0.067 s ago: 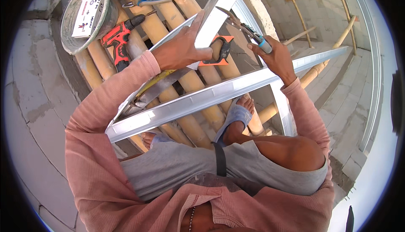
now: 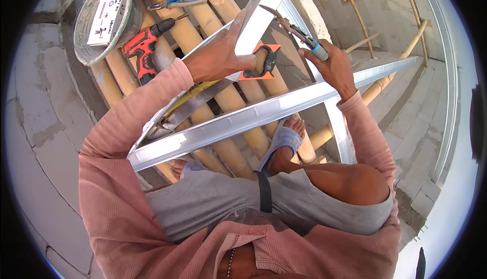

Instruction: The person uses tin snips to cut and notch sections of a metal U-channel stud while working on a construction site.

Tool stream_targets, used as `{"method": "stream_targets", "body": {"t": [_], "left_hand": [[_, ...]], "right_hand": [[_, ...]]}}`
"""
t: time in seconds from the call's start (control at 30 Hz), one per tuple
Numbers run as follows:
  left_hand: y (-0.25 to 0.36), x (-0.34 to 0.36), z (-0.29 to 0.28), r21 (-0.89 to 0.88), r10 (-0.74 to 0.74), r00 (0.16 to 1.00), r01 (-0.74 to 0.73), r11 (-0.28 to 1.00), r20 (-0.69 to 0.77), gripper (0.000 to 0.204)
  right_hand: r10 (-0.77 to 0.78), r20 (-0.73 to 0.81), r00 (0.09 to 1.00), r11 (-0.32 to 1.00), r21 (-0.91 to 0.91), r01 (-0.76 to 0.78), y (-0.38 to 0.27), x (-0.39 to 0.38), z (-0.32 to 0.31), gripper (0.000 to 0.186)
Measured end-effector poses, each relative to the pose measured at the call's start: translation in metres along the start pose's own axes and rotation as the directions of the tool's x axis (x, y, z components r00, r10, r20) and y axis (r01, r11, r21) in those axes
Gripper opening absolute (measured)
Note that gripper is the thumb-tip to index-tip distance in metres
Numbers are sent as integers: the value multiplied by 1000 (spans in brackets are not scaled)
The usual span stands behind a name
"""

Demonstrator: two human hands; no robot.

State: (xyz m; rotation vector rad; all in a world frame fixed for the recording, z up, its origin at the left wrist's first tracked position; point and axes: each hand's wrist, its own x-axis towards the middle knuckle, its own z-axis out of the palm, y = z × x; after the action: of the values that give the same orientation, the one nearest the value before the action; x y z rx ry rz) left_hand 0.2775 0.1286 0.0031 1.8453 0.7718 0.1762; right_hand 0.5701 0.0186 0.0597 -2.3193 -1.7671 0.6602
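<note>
My left hand is closed around the lower end of a shiny metal channel that slants up past the top edge. To its right, my right hand grips a pair of tin snips by blue-and-grey handles. Their blades point up and left, close to the channel but apart from it as far as I can see. Below both hands a long metal channel lies across above my feet. Behind my left hand a handsaw with an orange-and-black handle rests on the bamboo poles.
A red-and-black cordless drill and blue-handled pliers lie on the bamboo platform. A dirty bucket with a white box stands at the far left. Gaps show between the poles. Block walls flank the platform.
</note>
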Motion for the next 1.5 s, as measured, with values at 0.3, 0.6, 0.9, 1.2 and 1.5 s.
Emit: {"method": "stream_targets", "body": {"t": [0.3,0.6,0.9,1.2,1.5], "left_hand": [[2,8,-1,41,131,988,-128,991,-77,113],[14,2,10,17,17,999,-17,1000,-33,115],[29,3,19,-22,-115,992,116,993,45,115],[-1,0,-31,-166,0,998,-11,986,-66,108],[-19,-31,-37,38,72,992,-68,997,-100,105]], "right_hand": [[-65,66,996,997,-34,67,1,20,-13,56],[15,182,983,992,-129,9,3,21,-31,45],[-31,338,941,992,-103,70,33,37,-33,33],[-17,461,887,983,-152,98,-48,69,-71,39],[-149,831,536,857,379,-350,-14,29,-35,66]]}}
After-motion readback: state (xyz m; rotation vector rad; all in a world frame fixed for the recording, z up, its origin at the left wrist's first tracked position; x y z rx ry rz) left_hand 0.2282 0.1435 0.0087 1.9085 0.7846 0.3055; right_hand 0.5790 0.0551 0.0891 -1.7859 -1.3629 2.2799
